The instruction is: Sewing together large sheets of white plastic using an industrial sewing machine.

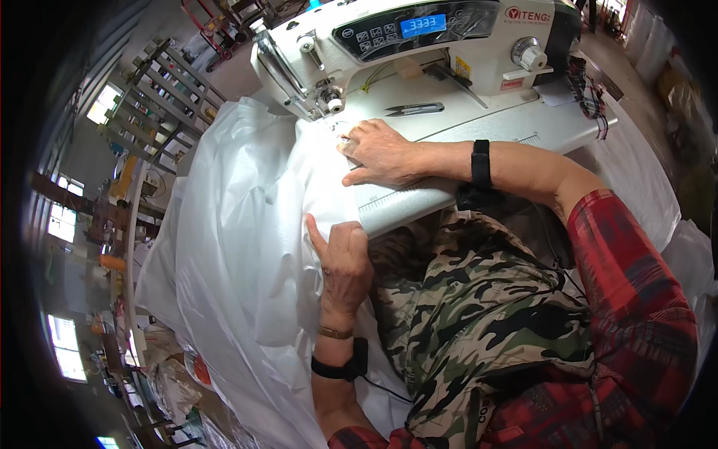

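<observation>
White, slightly shiny fabric (pixel 239 217) runs under the needle area of a white sewing machine (pixel 419 56) and hangs in large folds to the left. My right hand (pixel 381 156) lies on the fabric's edge just in front of the presser foot, fingers stretched forward and thumb apart. Nearer to me, my left hand (pixel 345 262) is closed on the fabric's edge at the table's front, its index finger reaching along the cloth. The fingertips of the left hand are partly hidden. Thread snips (pixel 415 109) rest on the machine bed behind my right hand.
A dark-handled tool (pixel 456 78) leans under the machine arm. Checked cloth (pixel 587 90) hangs at the table's right end. The table's front edge carries a ruler scale (pixel 381 200). Slatted grey racking (pixel 161 105) stands at the far left, and plastic sheeting (pixel 636 179) lies at the right.
</observation>
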{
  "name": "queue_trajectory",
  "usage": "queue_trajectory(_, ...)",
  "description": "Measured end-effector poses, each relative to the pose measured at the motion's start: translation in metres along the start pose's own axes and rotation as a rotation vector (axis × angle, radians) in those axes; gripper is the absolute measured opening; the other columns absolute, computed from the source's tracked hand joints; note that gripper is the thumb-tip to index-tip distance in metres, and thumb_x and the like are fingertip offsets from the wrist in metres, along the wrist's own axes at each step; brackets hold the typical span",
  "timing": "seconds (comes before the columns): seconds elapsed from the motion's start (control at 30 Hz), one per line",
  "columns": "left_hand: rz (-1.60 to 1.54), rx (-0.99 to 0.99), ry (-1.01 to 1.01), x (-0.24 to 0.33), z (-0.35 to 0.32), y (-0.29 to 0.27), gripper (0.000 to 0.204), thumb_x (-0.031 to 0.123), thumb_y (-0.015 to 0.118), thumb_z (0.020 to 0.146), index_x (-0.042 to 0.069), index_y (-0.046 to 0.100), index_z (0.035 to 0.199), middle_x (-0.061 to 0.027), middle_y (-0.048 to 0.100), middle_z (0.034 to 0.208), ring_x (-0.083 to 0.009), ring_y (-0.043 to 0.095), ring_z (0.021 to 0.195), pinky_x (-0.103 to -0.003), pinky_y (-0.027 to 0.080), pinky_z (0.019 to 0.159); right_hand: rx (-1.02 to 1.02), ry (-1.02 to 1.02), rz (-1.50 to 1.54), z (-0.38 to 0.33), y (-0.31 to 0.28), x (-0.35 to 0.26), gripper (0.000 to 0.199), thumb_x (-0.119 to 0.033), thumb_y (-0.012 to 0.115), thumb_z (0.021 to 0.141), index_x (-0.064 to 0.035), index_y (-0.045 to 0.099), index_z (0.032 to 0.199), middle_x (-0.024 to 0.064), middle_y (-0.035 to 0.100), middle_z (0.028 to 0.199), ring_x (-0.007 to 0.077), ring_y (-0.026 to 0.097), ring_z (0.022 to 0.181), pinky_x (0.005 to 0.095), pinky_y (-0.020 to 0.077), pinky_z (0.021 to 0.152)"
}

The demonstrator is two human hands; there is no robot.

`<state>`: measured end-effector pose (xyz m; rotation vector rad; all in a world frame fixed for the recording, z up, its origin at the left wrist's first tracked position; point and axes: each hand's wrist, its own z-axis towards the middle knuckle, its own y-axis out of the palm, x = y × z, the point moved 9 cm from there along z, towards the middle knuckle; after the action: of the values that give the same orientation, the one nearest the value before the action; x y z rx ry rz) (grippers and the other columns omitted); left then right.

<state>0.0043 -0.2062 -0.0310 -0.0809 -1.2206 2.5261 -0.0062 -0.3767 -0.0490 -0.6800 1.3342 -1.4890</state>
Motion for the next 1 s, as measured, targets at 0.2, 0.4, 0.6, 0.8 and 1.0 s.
queue_trajectory(0.2, 0.116, -0.114, -0.040, -0.023, 0.024, 0.017, 0.006, -0.003, 0.047, 0.092, 0.002, 0.050, 0.092, -0.0098, 0.051, 0.085, -0.0280, 0.057, 0.085, -0.065, 0.021, 0.112, 0.002, -0.002, -0.009, 0.002, 0.002, 0.003, 0.067, -0.054, 0.054, 0.092, 0.0036, 0.057, 0.125, 0.0268, 0.055, 0.123, 0.0380, 0.046, 0.123, 0.0479, 0.0320, 0.106)
queue_trajectory(0.4, 0.156, -0.180, -0.111, -0.035, 0.046, 0.034, 0.006, -0.001, 0.047, 0.093, 0.002, 0.051, 0.096, -0.0098, 0.050, 0.087, -0.0281, 0.056, 0.090, -0.064, 0.023, 0.111, 0.033, -0.044, -0.001, 0.002, 0.002, 0.008, 0.062, -0.052, 0.052, 0.093, -0.0021, 0.056, 0.129, 0.0233, 0.054, 0.126, 0.0368, 0.047, 0.124, 0.0492, 0.0315, 0.107)
queue_trajectory(0.6, 0.207, -0.195, -0.124, -0.055, 0.069, 0.055, 0.011, -0.002, 0.048, 0.090, 0.003, 0.054, 0.099, -0.0092, 0.053, 0.091, -0.0284, 0.057, 0.096, -0.063, 0.025, 0.111, 0.057, -0.043, 0.059, 0.006, 0.007, 0.019, 0.049, -0.042, 0.050, 0.097, -0.0049, 0.059, 0.127, 0.0182, 0.055, 0.127, 0.0333, 0.048, 0.123, 0.0484, 0.0322, 0.106)
queue_trajectory(0.8, 0.196, -0.154, -0.152, -0.063, 0.090, 0.065, 0.014, -0.003, 0.051, 0.088, 0.004, 0.057, 0.098, -0.0098, 0.057, 0.092, -0.0290, 0.058, 0.096, -0.059, 0.029, 0.107, 0.187, -0.023, 0.093, 0.012, 0.006, 0.030, 0.033, -0.030, 0.049, 0.095, -0.0085, 0.068, 0.113, 0.0151, 0.059, 0.108, 0.0300, 0.053, 0.111, 0.0471, 0.0380, 0.096)
queue_trajectory(1.0, 0.334, -0.154, -0.232, -0.054, 0.081, 0.049, 0.011, 0.007, 0.062, 0.082, 0.005, 0.060, 0.093, -0.0100, 0.058, 0.087, -0.0260, 0.060, 0.085, -0.044, 0.039, 0.078, 0.146, -0.003, 0.233, 0.013, 0.004, 0.027, 0.023, -0.019, 0.058, 0.092, -0.0082, 0.072, 0.106, 0.0118, 0.059, 0.116, 0.0268, 0.051, 0.117, 0.0447, 0.0362, 0.100)
